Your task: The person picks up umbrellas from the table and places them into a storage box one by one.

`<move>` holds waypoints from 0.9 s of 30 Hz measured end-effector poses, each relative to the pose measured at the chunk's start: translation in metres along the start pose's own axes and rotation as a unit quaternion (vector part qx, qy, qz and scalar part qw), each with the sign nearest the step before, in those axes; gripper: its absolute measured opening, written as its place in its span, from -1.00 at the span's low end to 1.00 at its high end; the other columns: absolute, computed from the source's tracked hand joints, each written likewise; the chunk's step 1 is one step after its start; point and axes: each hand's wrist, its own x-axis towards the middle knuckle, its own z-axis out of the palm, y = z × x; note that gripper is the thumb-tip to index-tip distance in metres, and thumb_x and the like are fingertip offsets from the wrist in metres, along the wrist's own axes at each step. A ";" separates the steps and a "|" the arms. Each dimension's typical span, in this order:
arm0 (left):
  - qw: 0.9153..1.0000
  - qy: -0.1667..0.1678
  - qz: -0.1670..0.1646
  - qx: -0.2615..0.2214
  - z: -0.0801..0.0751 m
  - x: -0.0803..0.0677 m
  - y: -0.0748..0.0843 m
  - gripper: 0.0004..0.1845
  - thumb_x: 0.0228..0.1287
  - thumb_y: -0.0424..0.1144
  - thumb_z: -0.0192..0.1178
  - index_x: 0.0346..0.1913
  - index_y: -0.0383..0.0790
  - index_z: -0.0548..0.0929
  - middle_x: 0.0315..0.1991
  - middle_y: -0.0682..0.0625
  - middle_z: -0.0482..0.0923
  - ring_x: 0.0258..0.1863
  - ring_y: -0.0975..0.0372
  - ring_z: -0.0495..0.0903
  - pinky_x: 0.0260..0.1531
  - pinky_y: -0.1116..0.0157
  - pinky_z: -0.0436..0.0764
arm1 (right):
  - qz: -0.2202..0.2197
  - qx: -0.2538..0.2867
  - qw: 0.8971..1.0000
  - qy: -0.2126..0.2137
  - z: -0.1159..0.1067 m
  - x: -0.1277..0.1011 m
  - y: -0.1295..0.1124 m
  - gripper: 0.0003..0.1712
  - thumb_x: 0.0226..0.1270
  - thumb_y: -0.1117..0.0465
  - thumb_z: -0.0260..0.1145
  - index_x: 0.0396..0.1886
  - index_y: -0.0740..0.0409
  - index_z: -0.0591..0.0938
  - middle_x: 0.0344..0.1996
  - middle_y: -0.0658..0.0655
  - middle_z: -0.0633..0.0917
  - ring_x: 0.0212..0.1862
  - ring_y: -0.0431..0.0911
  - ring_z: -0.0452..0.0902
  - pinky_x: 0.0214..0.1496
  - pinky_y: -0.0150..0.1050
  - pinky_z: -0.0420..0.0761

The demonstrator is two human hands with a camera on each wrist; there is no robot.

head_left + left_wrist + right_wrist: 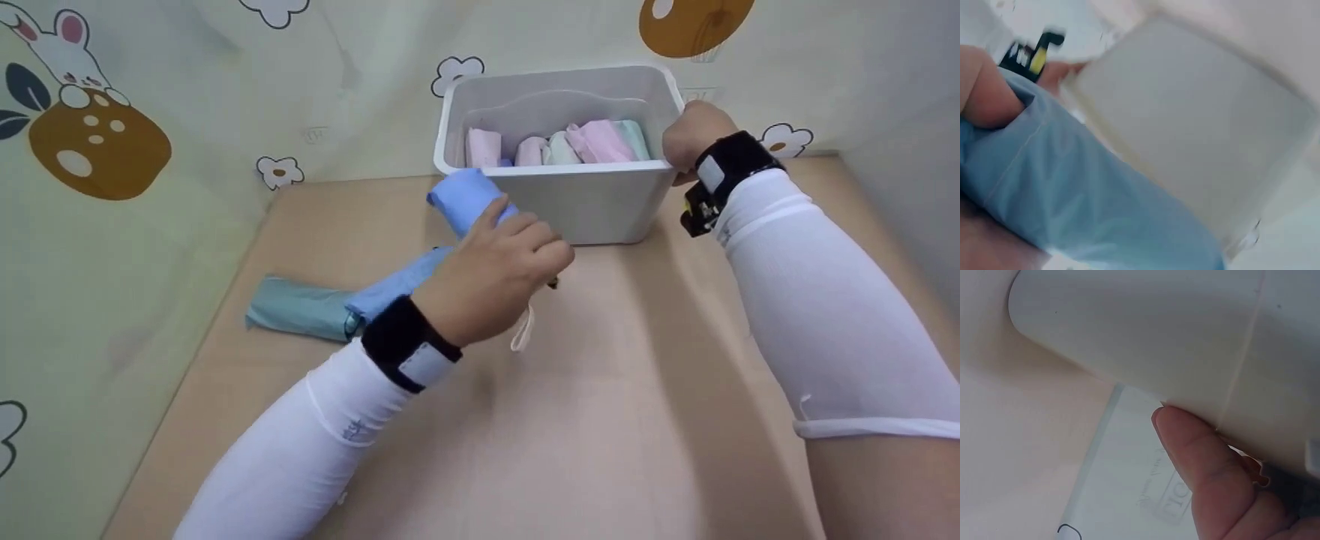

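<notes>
My left hand [499,274] grips a blue folded umbrella [466,199] just in front of a light grey plastic bin [592,206]. Its far end overlaps the bin's front rim in the head view, and a white strap loop [524,330] hangs below the hand. In the left wrist view the fingers curl round the umbrella's blue fabric [1089,185]. My right hand [694,139] holds the bin's right rim, its thumb [1196,439] against the bin's outer side. Inside the bin stand several pink and mint rolled bundles [600,141], with their lower parts hidden.
On the tan tabletop [570,420], a second blue folded umbrella [401,283] lies left of my left hand, partly hidden by it. A teal folded umbrella [296,307] lies farther left, its end meeting the blue one. Behind the bin rises a patterned wall [360,97].
</notes>
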 end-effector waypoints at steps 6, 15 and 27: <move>0.995 0.096 -0.014 0.009 -0.015 0.027 -0.035 -0.89 0.52 -0.25 0.19 -0.01 -0.08 0.66 0.20 -0.10 0.64 0.29 -0.03 0.54 0.41 -0.19 0.47 | -0.008 -0.003 1.000 0.013 0.000 0.001 0.000 -0.36 0.49 0.30 0.01 0.51 0.44 0.28 0.29 0.39 0.49 0.09 0.23 0.64 -0.27 -0.12 0.83; 0.992 0.077 -0.099 -0.029 0.002 0.062 -0.084 -0.73 0.57 -0.44 0.07 0.07 -0.12 0.71 0.33 -0.03 0.60 0.42 0.03 0.49 0.48 0.12 0.48 | -0.006 0.006 1.000 0.014 0.002 -0.002 -0.001 -0.35 0.49 0.30 0.00 0.52 0.42 0.24 0.31 0.40 0.47 0.18 0.27 0.59 -0.24 -0.10 0.83; 0.968 0.032 -0.236 -0.078 0.028 0.074 -0.101 -0.77 0.51 -0.46 0.18 0.00 -0.13 0.76 0.21 0.04 0.69 0.17 0.14 0.63 0.44 0.31 0.48 | 0.002 0.013 1.000 0.001 0.004 -0.009 -0.012 -0.32 0.53 0.31 0.00 0.59 0.34 0.19 0.42 0.38 0.43 0.27 0.26 0.52 -0.13 -0.06 0.83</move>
